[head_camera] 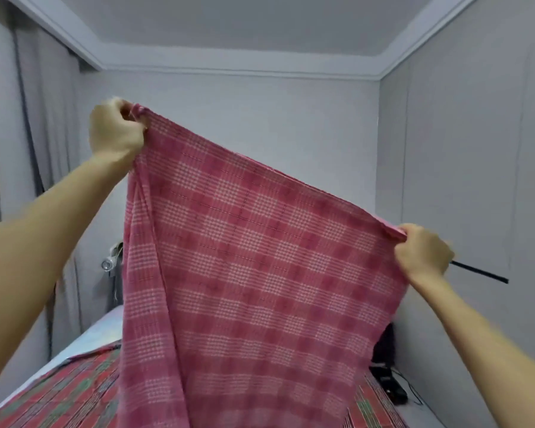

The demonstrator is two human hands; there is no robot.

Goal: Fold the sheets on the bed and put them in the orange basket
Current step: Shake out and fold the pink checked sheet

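From the head camera, the left hand (115, 131) is raised high and the right hand (422, 251) lower — each pinches a top corner of the pink plaid sheet (250, 273), which hangs spread over the bed (59, 393). A second red-and-green plaid sheet (71, 396) seems to lie flat there. This looks like the first fold — next, bring the corners together evenly. The orange basket is out of view.

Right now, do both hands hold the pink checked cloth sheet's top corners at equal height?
No, the left hand grips its corner of the pink checked sheet far higher than the right hand does.
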